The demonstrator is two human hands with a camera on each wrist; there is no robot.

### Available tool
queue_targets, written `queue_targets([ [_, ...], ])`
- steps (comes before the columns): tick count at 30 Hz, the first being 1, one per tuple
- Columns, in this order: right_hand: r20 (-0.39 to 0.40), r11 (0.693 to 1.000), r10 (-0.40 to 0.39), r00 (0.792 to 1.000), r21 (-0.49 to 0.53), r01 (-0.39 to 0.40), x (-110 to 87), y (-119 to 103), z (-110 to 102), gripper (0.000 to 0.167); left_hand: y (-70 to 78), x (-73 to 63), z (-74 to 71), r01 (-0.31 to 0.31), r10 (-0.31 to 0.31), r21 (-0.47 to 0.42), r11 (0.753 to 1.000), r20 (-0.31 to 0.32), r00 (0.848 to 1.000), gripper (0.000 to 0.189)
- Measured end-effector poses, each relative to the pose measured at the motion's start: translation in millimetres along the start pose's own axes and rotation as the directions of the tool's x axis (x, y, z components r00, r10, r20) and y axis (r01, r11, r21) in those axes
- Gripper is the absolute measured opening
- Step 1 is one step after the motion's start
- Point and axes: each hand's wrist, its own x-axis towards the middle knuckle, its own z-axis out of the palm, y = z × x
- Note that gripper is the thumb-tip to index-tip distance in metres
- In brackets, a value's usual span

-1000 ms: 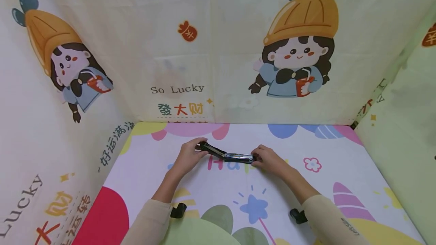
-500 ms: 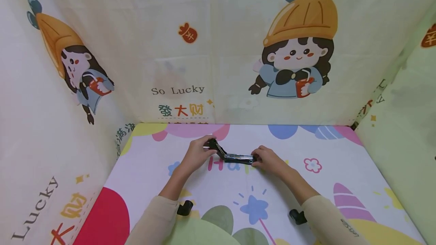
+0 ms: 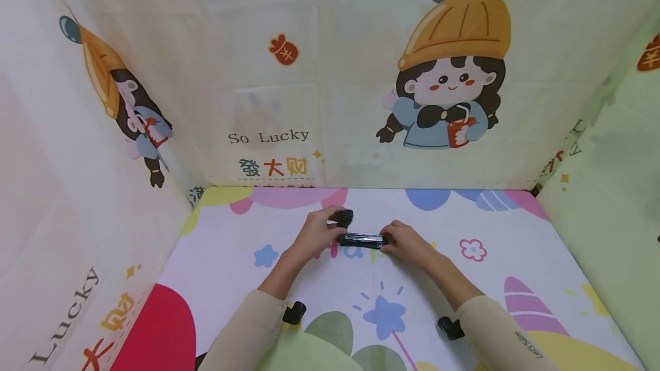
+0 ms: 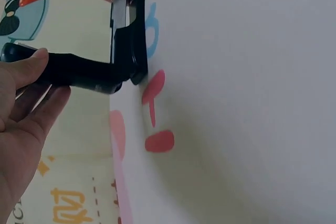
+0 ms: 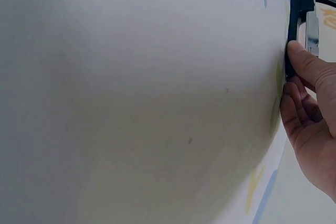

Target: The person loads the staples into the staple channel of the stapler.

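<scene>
A black stapler (image 3: 363, 240) with a silvery inner rail is unfolded at its hinge, low over the printed tabletop. My left hand (image 3: 317, 232) pinches the end of its raised arm (image 4: 79, 73) between thumb and fingers. That arm stands roughly at a right angle to the lower part in the left wrist view. At the other end, my right hand (image 3: 407, 241) grips the tip of the lower part, thumb on the near side. In the right wrist view the right thumb (image 5: 310, 64) presses along the black edge, while the stapler's far end runs out of frame.
The white tabletop (image 3: 428, 279) carries coloured prints of stars, flowers and letters. Cream cloth walls (image 3: 350, 90) with cartoon figures enclose its back and sides. A small black device (image 3: 294, 313) sits at the left cuff and another black device (image 3: 451, 328) at the right cuff.
My left hand has moved right, swinging the stapler's arm up from nearly flat to upright. My right hand and the lower part have stayed in place. The left cloth wall has shifted and folded.
</scene>
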Motion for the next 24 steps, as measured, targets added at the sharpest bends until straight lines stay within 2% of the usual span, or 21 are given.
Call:
queue_targets([
  [6, -0.008, 1.0, 0.01, 1.0, 0.01, -0.01, 0.3, 1.0, 0.0, 0.033, 9.7, 9.8, 14.6, -0.081, 0.074, 0.125, 0.989, 0.064, 0.995, 0.04],
  [11, -0.02, 1.0, -0.01, 1.0, -0.002, 0.01, 0.8, 2.0, 0.4, 0.033, 15.4, 14.3, 22.8, -0.109, 0.084, 0.226, 0.968, 0.117, 0.99, 0.041],
  [24, -0.031, 0.999, -0.046, 0.998, -0.02, 0.046, 0.1, 3.5, -0.3, 0.03, 21.2, 19.1, 38.1, -0.178, 0.129, 0.351, 0.919, 0.158, 0.979, 0.035],
])
